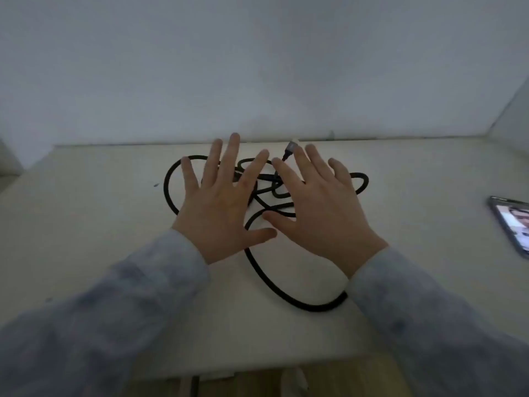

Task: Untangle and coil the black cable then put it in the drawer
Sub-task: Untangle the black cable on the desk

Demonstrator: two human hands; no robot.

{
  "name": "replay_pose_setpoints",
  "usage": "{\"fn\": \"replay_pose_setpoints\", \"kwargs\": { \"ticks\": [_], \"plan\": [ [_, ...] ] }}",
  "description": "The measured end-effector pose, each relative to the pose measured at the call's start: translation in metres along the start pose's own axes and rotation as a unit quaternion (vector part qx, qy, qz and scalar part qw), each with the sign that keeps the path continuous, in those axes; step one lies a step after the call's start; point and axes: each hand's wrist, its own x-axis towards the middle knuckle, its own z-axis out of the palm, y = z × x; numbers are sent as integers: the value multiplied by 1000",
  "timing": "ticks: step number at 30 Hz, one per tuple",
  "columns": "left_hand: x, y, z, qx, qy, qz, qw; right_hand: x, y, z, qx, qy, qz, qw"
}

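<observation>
Hands hovered palm-down over a tangled black cable on a pale table. The knot lay directly beneath both, one loop trailing near and right. The left hand and right hand were equally close, fingers spread wide, gripping nothing. A phone lay far right.

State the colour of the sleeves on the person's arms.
The sleeves are pale blue-grey, seen in the head view.
</observation>
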Motion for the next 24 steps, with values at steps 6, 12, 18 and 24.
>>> {"fn": "replay_pose_setpoints", "kwargs": {
  "ticks": [6, 12, 18, 24],
  "plan": [
    [3, -2, 8, -53, -102, 15, 993, -4, 5, 7, -32, 42, -14, 998],
    [0, -3, -3, -32, -159, -9, 987, -8, 14, -9, 24, 150, -27, 988],
    [-6, 5, -20, -106, -126, -7, 986, -14, 12, -42, 107, 202, -65, 971],
    [-7, 4, -21, -198, -12, 31, 980, -27, 10, -66, 237, 146, -80, 957]
  ]
}}
